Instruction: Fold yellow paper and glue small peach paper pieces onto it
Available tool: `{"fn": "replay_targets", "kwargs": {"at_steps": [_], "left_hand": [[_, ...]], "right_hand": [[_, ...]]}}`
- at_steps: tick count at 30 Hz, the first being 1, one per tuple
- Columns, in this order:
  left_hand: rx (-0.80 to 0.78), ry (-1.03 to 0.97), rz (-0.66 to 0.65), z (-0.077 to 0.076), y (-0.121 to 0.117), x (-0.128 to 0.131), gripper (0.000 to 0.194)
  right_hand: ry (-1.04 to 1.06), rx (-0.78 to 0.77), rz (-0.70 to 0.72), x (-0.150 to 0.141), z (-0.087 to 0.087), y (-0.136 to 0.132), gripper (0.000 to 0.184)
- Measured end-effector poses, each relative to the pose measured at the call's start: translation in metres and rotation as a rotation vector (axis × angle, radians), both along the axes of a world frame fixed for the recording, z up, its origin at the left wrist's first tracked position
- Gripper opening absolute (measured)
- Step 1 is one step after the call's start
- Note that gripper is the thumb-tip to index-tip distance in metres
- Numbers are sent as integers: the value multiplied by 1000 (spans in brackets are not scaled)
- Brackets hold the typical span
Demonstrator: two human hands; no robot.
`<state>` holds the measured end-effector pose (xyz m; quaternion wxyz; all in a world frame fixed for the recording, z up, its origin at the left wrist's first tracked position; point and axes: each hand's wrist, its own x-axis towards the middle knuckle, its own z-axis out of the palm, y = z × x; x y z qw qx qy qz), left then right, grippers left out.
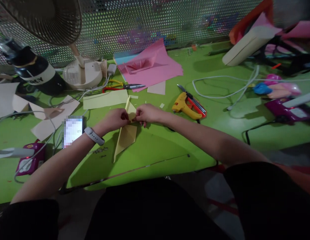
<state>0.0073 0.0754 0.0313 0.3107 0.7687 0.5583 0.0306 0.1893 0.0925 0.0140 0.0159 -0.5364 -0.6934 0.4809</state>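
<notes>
Over green surface point(165, 146), left hand point(116, 119) and right hand point(146, 113) pinch folded yellow paper point(127, 136) near its middle; 1 glue gun point(182, 105) lies just beyond right forearm point(195, 131)

On the desk point(167, 150), a dark bottle point(43, 75) is placed beside a fan point(52, 23), a phone point(75, 131) is laid at the left, a pink sheet point(157, 71) is spread at the back, and a white cable point(216, 97) is looped.

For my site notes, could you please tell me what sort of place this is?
Probably a craft workspace, judging by the yellow plastic glue gun, pink paper sheet and folded yellow paper.
</notes>
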Motion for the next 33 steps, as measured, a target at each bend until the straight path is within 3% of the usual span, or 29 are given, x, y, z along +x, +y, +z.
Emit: {"fn": "replay_targets", "kwargs": {"at_steps": [6,13,20,27,33], "left_hand": [[-96,144,-43,9,14,9,15],[-140,214,-121,10,32,10,27],[-75,324,-155,12,29,11,34],[-137,365,-163,23,25,21,23],[-201,323,-176,24,32,22,18]], "right_hand": [[-19,-113,55,-3,2,12,12],[-15,-113,99,-3,3,13,15],[-61,-120,113,2,12,12,12],[-80,-101,170,2,18,18,8],[-46,-113,212,-2,3,24,18]]}}
